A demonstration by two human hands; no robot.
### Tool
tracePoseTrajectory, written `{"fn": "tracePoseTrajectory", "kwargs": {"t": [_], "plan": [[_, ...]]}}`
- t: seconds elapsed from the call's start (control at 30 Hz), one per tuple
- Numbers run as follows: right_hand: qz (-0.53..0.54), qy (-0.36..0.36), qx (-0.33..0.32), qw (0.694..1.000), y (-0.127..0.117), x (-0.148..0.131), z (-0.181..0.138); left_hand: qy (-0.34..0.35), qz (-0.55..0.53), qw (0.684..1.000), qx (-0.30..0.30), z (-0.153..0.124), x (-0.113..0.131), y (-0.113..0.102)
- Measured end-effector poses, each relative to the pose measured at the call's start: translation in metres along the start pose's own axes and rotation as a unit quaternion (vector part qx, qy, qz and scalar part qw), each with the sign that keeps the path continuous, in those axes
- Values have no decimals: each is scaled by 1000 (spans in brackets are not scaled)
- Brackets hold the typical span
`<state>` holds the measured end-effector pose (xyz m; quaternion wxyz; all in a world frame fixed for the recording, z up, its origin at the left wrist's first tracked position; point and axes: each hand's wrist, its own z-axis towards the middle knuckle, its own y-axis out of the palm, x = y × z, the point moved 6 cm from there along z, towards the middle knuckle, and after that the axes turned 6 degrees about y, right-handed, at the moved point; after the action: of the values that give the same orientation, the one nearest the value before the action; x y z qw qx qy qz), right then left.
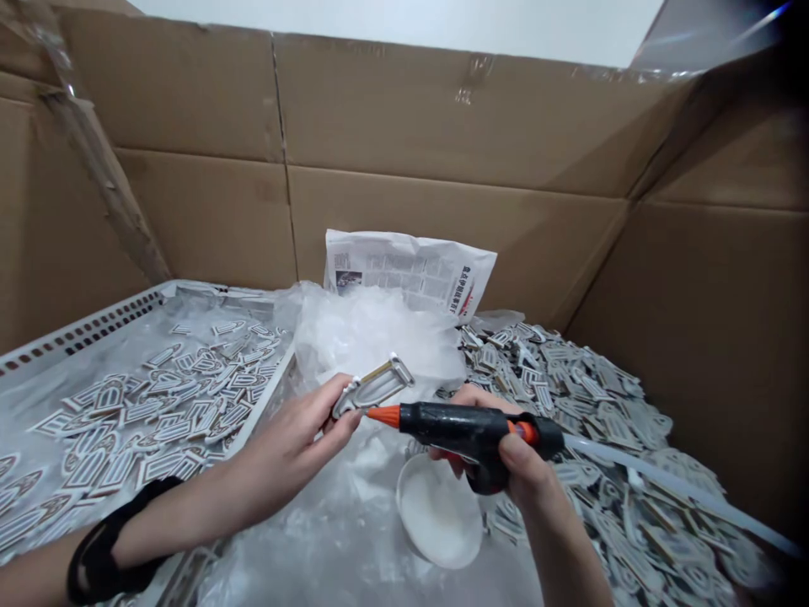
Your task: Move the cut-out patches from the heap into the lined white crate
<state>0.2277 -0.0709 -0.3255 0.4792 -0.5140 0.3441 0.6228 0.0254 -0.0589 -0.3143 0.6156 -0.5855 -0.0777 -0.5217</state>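
Between the thumb and fingers of my left hand (316, 430) is a small flat pendant-like piece (379, 385), white with a gold-brown edge and long slots. My right hand (506, 447) grips a black glue gun (455, 430) with an orange nozzle. The nozzle tip is at the near end of the piece, close to my left thumb; whether it touches cannot be made out. A long translucent glue stick (683, 493) runs out of the gun's back toward the right. Below the gun sits a round white dish (441, 514).
At left, a white perforated tray (82, 329) lined with plastic holds many similar pieces. A large heap of such pieces (607, 421) lies at right. Crumpled clear plastic (379, 333) and a printed newspaper sheet (410, 261) are in the middle. Cardboard walls (442, 126) enclose the back and sides.
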Motion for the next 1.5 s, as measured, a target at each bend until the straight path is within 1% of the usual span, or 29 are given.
{"fn": "tracePoseTrajectory", "kwargs": {"t": [0.1, 0.33, 0.57, 0.73, 0.9, 1.17, 1.33, 1.5], "plan": [[-18, 0, -1, 1000, 0, 0, 1, 1, 27, 1000, -11, 1, 5, 0], [-38, 13, -8, 999, -1, 6, 3, -13, 79, 997, -9, 1, 8, -3], [-47, 16, -15, 999, 2, 10, 4, -10, 83, 996, -32, 2, 10, -1], [-54, 17, -17, 998, 1, 10, 3, -3, 92, 995, -29, 1, 11, -2], [-65, 16, -13, 998, 2, 9, 3, -11, 102, 994, -30, 1, 9, -2], [-81, 31, -7, 996, -1, 15, 3, -18, 109, 993, -33, 1, 8, -2], [-76, 33, -9, 997, 0, 14, 3, -13, 113, 993, -25, 0, 10, -3], [-75, 30, -13, 997, 2, 13, 4, -16, 114, 993, -28, 1, 7, -2]]}}
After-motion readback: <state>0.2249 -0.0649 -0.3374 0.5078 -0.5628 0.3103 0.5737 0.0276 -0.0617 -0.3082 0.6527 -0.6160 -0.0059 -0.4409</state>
